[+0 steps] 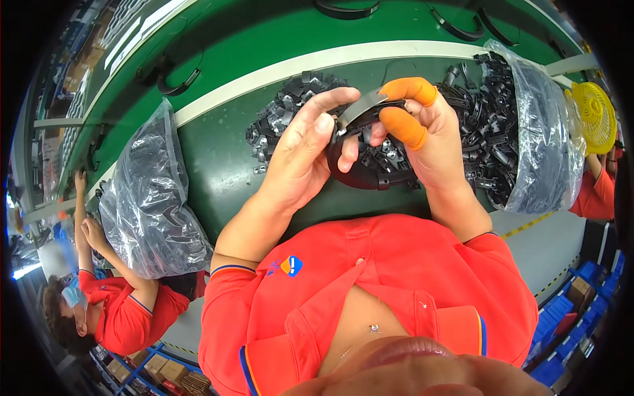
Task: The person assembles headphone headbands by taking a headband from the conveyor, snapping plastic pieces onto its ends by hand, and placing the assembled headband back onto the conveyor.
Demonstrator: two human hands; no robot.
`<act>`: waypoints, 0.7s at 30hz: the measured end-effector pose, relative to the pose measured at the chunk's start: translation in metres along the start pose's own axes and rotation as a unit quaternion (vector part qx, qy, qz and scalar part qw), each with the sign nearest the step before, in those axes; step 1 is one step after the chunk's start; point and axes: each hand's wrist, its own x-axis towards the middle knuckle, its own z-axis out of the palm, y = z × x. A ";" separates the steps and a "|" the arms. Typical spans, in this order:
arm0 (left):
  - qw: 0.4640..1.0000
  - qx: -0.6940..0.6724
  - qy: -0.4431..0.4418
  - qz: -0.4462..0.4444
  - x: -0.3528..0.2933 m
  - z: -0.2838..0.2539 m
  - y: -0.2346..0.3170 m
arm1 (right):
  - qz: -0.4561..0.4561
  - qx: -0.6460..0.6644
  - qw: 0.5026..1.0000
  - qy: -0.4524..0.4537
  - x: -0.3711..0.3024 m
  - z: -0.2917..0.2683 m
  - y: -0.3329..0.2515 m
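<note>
head view: a black curved band [356, 174] with a silver strip [358, 109] sits between the two hands, above the green table [218, 162]. the left hand [300, 152] holds it, fingers curled about its near side; the right hand [436, 129], orange covers [413, 90] on thumb and forefinger, pinches the strip's other end. small black parts [297, 99] lie heaped beyond the left hand, more beside the right. a clear plastic bag [148, 198] stands well left of the left hand, a second bag [548, 138] right of the right hand, a yellow basket [593, 119] farther out.
</note>
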 end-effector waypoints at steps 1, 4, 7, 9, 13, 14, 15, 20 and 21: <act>1.000 0.010 0.003 -0.008 0.000 0.000 -0.001 | 0.001 0.001 1.000 0.003 0.000 0.000 0.001; 1.000 0.015 0.012 -0.011 0.001 -0.001 -0.002 | -0.006 0.000 1.000 0.005 -0.001 0.001 0.002; 0.999 0.031 0.035 -0.007 0.001 -0.002 -0.006 | -0.002 -0.009 1.000 -0.001 -0.003 -0.001 0.004; 0.999 0.025 0.032 -0.014 0.001 -0.003 -0.006 | 0.047 0.038 0.997 -0.040 -0.004 -0.007 0.005; 0.999 0.004 0.014 -0.032 0.001 -0.006 -0.005 | 0.098 0.135 0.983 -0.073 -0.002 -0.021 0.011; 0.999 0.003 0.015 -0.032 0.002 -0.005 -0.005 | 0.109 0.092 0.989 -0.044 -0.002 -0.016 0.009; 0.999 0.002 0.017 -0.035 0.002 -0.003 -0.005 | 0.120 0.048 0.992 -0.014 -0.001 -0.011 0.007; 0.998 0.000 0.040 -0.042 -0.001 -0.002 -0.005 | 0.009 -0.035 0.999 -0.005 0.004 -0.011 0.002; 0.998 -0.001 0.037 -0.044 -0.001 -0.001 -0.004 | -0.022 -0.085 0.996 -0.007 0.004 -0.013 0.001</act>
